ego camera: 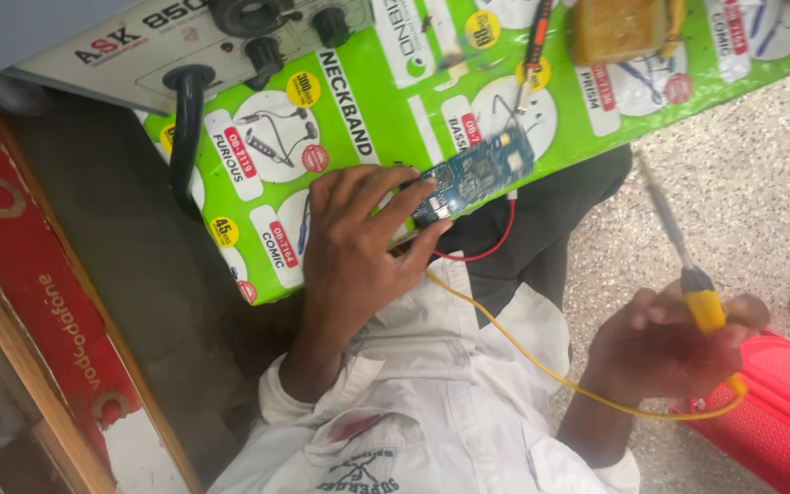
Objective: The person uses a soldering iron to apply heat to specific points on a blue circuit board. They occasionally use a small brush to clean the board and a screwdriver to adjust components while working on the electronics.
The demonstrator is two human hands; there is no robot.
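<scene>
Underfoot, a speckled grey floor (pixel 761 183) is showing on the right, and a bright green printed board (pixel 386 119) is serving as the worktop. Far left, a grey machine with black knobs (pixel 139 46) is sitting on it. The left hand (pixel 354 247) is pinning a blue circuit board (pixel 473 174) at the worktop's near edge, fingers spread over it. The right hand (pixel 665 343) is closing its fingers around a yellow-handled soldering iron (pixel 688 265), tip raised, well apart from the board.
</scene>
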